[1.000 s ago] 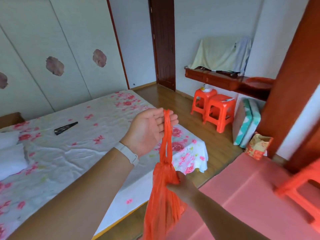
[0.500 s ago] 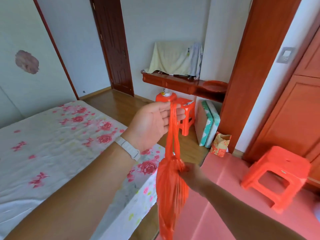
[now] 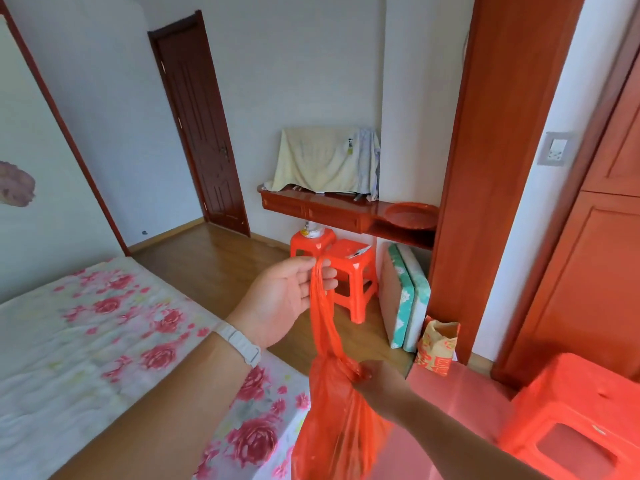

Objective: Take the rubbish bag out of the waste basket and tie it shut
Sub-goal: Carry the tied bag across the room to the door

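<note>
The rubbish bag [image 3: 332,420], thin orange plastic, hangs in the air between both hands, above the edge of the bed [image 3: 104,341] and the pink mat [image 3: 460,403]. No waste basket is in sight, so the bag is out of it.

The left hand [image 3: 284,299] is raised, palm turned toward the camera, and its fingertips [image 3: 325,273] pinch the top of the bag's 2 stretched handles, which run down together as a narrow strip. A white band [image 3: 239,342] sits on that wrist. The right hand [image 3: 377,382] is lower, closed around the bag's gathered neck where the handles meet the full part; the plastic bunches up at its fingers. Whether a knot is already formed there cannot be told.

Behind the hands stand 2 orange stools [image 3: 349,271] on the wooden floor, and a 3rd orange stool [image 3: 581,417] stands on the mat at the right. A paper packet [image 3: 438,344] with large red printed characters leans by the wooden door frame; the characters are too blurred to read. 2 folded teal-and-white pads [image 3: 405,299] stand on edge under the wall shelf [image 3: 332,209], and a pale cloth [image 3: 318,157] is draped over something on it.
</note>
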Demonstrator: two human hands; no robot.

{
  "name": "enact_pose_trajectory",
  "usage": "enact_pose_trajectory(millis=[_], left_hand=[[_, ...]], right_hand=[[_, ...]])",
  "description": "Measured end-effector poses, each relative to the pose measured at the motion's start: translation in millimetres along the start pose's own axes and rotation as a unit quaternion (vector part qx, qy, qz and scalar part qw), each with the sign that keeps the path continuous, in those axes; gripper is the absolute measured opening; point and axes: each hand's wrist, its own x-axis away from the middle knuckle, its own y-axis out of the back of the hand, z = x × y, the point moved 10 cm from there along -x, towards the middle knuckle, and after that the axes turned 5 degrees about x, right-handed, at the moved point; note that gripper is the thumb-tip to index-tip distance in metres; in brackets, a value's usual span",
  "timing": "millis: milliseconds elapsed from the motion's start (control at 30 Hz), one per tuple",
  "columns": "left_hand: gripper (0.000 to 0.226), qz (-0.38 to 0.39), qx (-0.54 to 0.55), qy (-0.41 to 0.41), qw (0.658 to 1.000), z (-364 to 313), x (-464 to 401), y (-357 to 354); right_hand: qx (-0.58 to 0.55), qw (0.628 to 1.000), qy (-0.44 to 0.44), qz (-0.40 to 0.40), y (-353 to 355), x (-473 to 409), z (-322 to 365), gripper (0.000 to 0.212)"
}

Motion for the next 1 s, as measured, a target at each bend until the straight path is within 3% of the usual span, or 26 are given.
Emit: enact_pose_trajectory(millis=[433, 567, 833, 1000], left_hand=[[0.036, -0.022, 0.020, -0.005, 1.000, 0.5, -196.5, -77.0], [0.032, -0.022, 0.000, -0.010, 1.000, -3.4, -248.5, -74.4], [0.037, 0.035, 0.037, 0.010, 0.999, -8.8, -382.0, -60.4], [0.030, 0.063, 0.056, 0.026, 0.996, -28.4, -463.0, -50.5]], right_hand=[[-0.007, 1.000, 0.013, 0.013, 114.2, -171.0, -50.4, 0.027], [-0.015, 1.000, 0.022, 0.001, 137.9, -225.5, -51.6, 0.015], [-0.034, 0.999, -0.040, -0.005, 152.5, -349.7, -49.4, 0.021], [-0.037, 0.999, -0.025, 0.027, 157.7, -423.3, -12.9, 0.029]])
